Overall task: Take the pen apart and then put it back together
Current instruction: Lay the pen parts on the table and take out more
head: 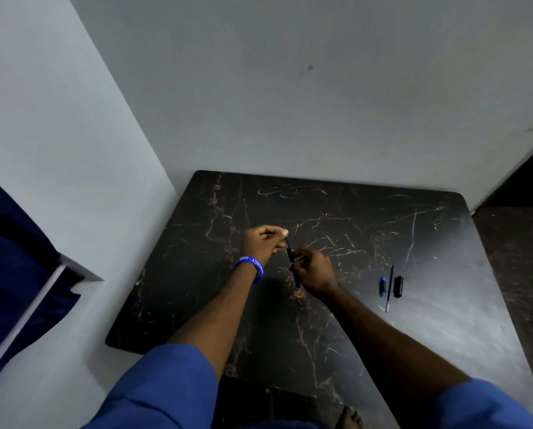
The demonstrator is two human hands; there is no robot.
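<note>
My right hand (313, 272) grips a black pen barrel (291, 255), held nearly upright above the dark marble table (414, 236). A thin blue refill (287, 242) sticks out of the barrel's top end, and my left hand (263, 241) pinches that refill between thumb and fingers. The lower end of the barrel (297, 283) pokes out below my right hand. On the table to the right lie three loose pen parts: a blue cap piece (382, 286), a thin refill (389, 287) with a silvery tip, and a small black piece (398, 286).
The table stands in a corner, with a grey wall behind it and another along its left edge. Blue cloth (17, 264) hangs at far left. A blue wristband (254, 266) circles my left wrist. A bare foot (350, 418) shows below the table's near edge.
</note>
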